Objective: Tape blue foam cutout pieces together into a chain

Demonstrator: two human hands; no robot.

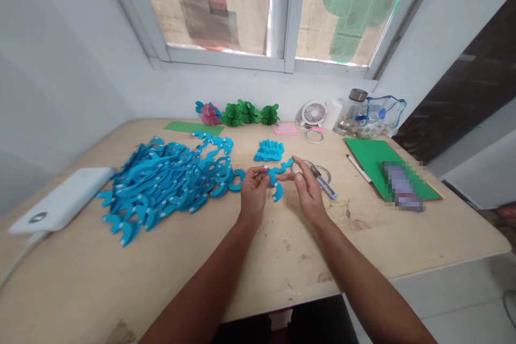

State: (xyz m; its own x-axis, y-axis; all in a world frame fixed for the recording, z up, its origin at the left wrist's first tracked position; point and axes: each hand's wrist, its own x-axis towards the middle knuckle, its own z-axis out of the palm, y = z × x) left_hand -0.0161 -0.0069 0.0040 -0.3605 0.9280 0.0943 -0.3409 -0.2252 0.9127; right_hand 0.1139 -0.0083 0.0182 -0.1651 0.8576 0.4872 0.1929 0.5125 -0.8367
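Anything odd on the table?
Yes: a pixelated block lies on the green card at right, overhanging its edge, and what it is can't be told. The blue cut-paper pieces are loosely heaped, but none look clearly damaged.

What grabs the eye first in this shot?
The big heap of blue cut-paper pieces dominates the left of the pale table. Just right of it, at mid-table, a short blue paper strip sits between the left hand and right hand. Above the table's far edge, a window shows a large green cactus print.
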